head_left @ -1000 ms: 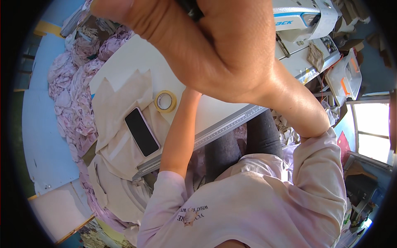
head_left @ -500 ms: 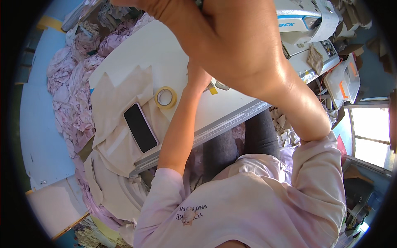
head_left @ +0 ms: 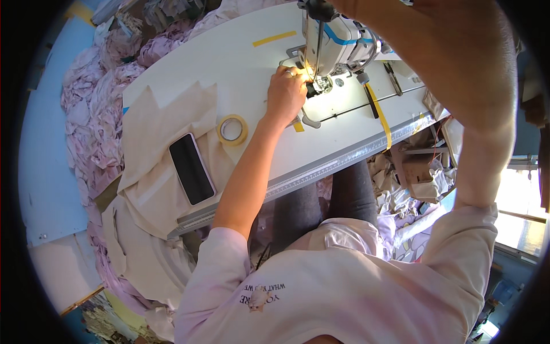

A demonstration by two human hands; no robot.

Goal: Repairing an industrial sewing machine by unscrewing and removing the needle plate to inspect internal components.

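My left hand (head_left: 288, 94), with a ring on one finger, reaches to the lit needle area of a white and blue sewing machine (head_left: 338, 49). Its fingers are bent together beside the needle; what they pinch, if anything, is hidden. High at the upper right, close to the camera, is my right hand (head_left: 427, 26), raised over the machine. The fingers of that hand lie beyond the upper edge. Left of my left forearm are a roll of yellow tape (head_left: 244, 134) and a dark-screened phone (head_left: 192, 169), which rests on beige fabric pieces (head_left: 149, 149).
The white table (head_left: 240, 74) has a measuring scale (head_left: 321, 172) along its front edge. Tweezers (head_left: 393, 79) and a yellow tape strip (head_left: 381, 117) are right of the needle. Crumpled pinkish cloth (head_left: 94, 120) is heaped along the left; more scraps (head_left: 395, 183) lie under the table's right side.
My right hand has moved up and to the right, uncovering the needle area and my left hand, which it hid before. The phone and tape stay on the table.
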